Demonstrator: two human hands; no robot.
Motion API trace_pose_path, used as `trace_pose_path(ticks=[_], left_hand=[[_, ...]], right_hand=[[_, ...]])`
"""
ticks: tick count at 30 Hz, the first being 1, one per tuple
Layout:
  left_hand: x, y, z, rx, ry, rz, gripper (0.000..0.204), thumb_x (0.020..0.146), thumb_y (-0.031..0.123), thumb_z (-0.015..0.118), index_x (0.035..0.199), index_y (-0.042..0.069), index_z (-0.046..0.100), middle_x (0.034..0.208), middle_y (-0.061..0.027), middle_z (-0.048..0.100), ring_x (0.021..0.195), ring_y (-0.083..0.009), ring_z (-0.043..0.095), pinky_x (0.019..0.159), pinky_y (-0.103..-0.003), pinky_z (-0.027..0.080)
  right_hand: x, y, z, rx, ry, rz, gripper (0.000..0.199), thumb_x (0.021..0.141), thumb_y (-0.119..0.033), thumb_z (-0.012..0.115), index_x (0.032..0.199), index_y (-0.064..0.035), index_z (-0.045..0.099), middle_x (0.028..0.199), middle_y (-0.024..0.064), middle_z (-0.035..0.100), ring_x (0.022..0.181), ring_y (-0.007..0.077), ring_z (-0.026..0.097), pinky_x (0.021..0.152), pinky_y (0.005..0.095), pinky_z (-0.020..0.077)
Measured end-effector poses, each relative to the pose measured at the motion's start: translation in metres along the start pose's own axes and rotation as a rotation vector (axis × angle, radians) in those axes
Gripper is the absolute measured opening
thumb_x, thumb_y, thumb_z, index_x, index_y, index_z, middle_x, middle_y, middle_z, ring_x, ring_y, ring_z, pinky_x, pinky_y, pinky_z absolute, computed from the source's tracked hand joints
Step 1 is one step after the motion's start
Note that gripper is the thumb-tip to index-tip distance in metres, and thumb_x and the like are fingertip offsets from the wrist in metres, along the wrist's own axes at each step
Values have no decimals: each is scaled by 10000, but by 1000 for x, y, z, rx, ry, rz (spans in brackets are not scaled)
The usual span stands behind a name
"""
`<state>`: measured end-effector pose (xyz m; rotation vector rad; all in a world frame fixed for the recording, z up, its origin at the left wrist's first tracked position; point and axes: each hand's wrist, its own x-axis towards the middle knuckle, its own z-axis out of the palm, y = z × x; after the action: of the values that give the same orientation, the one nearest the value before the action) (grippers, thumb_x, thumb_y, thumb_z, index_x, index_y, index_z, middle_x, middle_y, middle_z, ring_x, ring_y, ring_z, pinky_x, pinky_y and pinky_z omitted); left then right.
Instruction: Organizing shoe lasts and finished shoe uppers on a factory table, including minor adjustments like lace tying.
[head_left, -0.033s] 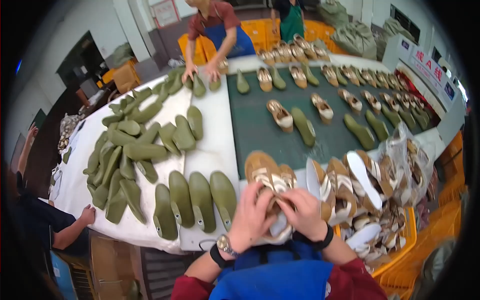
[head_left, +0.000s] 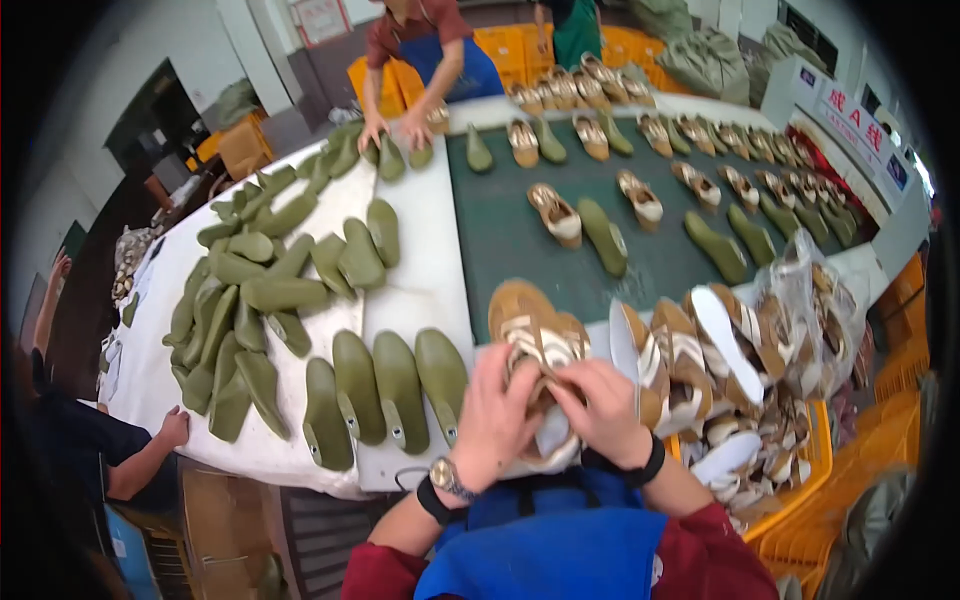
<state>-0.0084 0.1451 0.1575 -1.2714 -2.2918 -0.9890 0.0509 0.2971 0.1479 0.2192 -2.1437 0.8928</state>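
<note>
Both my hands are at a brown shoe upper with white straps (head_left: pixel 527 308), its toe pointing away from me at the near edge of the table. My left hand (head_left: pixel 490 412) closes on the left side of its opening. Opposite it, my right hand (head_left: pixel 603 412) pinches the right edge, with thumb and fingertips close to the left fingers. My fingers partly cover the laces and the inside of the shoe. Another brown upper shows just behind it. Several green shoe lasts (head_left: pixel 405 390) lie side by side to the left of my hands.
A loose pile of green lasts (head_left: pixel 285 293) covers the left of the white table (head_left: pixel 425 270). Shoes and lasts stand in rows on the green belt (head_left: pixel 500 230). More uppers (head_left: pixel 680 350) and a yellow crate (head_left: pixel 820 450) are at my right. Co-workers stand across and at left.
The view has shifted slightly, so the table and lasts appear a little higher. Both hands keep their hold on the shoe upper.
</note>
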Motion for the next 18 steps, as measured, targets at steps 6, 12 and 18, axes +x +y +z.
trace_pose_path(ticks=[6,12,18], left_hand=[[1,-18,0,59,115,16,413,673,12,670,1075,15,577,1168,-179,572,981,-337,608,825,-377,516],[10,-37,-5,95,116,17,235,758,11,636,990,41,616,1030,-134,627,821,-287,648,669,-344,540],[-1,-43,-11,143,-33,-19,262,789,55,617,1045,48,560,861,-130,626,738,-300,628,624,-381,519]], right_hand=[[1,1,-1,148,-31,184,294,709,-87,750,955,-19,604,896,119,622,782,275,616,675,340,502],[8,1,-5,201,-170,289,358,731,-84,730,1055,-28,589,1017,129,582,888,260,591,746,323,490],[6,-18,-2,-93,-138,-34,339,746,-204,728,1042,-71,630,1005,107,594,876,287,567,731,356,481]])
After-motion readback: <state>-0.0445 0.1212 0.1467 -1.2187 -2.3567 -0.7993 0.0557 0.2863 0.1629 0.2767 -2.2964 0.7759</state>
